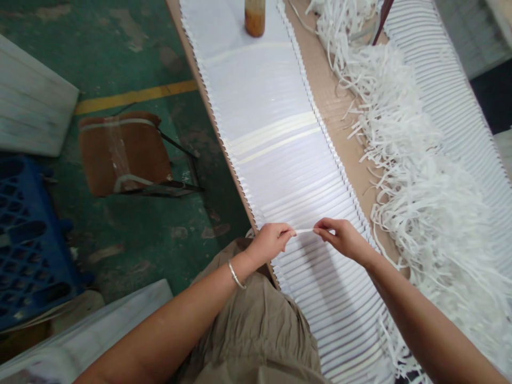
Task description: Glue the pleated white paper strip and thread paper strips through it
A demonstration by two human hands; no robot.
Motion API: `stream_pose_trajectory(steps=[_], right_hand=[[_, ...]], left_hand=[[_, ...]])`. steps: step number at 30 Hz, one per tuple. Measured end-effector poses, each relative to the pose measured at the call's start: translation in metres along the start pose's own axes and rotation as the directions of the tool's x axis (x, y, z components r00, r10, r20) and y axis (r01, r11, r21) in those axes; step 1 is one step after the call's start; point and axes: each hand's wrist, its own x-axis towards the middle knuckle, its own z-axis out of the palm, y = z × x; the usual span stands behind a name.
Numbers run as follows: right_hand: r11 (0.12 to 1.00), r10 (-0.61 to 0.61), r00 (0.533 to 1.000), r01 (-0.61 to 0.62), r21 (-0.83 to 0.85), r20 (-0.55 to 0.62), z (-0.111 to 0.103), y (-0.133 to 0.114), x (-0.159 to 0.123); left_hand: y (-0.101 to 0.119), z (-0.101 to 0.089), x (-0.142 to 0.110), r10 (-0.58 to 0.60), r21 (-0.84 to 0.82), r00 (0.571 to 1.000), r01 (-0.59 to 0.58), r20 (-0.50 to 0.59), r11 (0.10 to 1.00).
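Note:
A short white strip is stretched between my two hands. My left hand pinches one end between thumb and fingertips, and a silver bangle sits on that wrist. The other end is pinched in my right hand. Both hands are above a long row of flat white strips laid side by side on the brown table. Close to my body, gaps show between the strips; farther off they lie tightly packed, with a few cream-coloured ones among them.
A bottle with brown contents stands on the far strips. Loose white strips are heaped to the right, beside another laid-out row. A brown padded stool, a blue plastic crate and wrapped white bundles are left of the table.

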Motion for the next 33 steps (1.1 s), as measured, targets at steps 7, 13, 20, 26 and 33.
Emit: stream_pose_trajectory(steps=[7, 13, 20, 26, 33], right_hand=[[0.995, 0.099, 0.976, -0.091, 0.049, -0.192, -0.044, 0.059, 0.033], [0.972, 0.195, 0.931, -0.140, 0.191, -0.308, -0.066, 0.072, 0.073], [0.949, 0.218, 0.876, -0.087, 0.304, -0.431, -0.084, 0.076, 0.102], [0.940, 0.235, 0.837, -0.068, 0.333, -0.493, -0.087, 0.078, 0.116], [0.933, 0.255, 0.808, -0.060, 0.355, -0.531, -0.089, 0.086, 0.125]], left_hand=[[-0.035, -0.042, -0.005, -0.137, -0.189, 0.981, 0.110, -0.139, 0.976], [-0.043, -0.044, 0.012, -0.258, -0.319, 0.904, 0.147, -0.341, 0.936], [-0.052, -0.045, 0.030, -0.323, -0.262, 0.807, 0.216, -0.494, 0.941], [-0.059, -0.040, 0.040, -0.302, -0.212, 0.788, 0.220, -0.537, 0.952], [-0.071, -0.035, 0.047, -0.272, -0.105, 0.753, 0.263, -0.599, 0.959]])
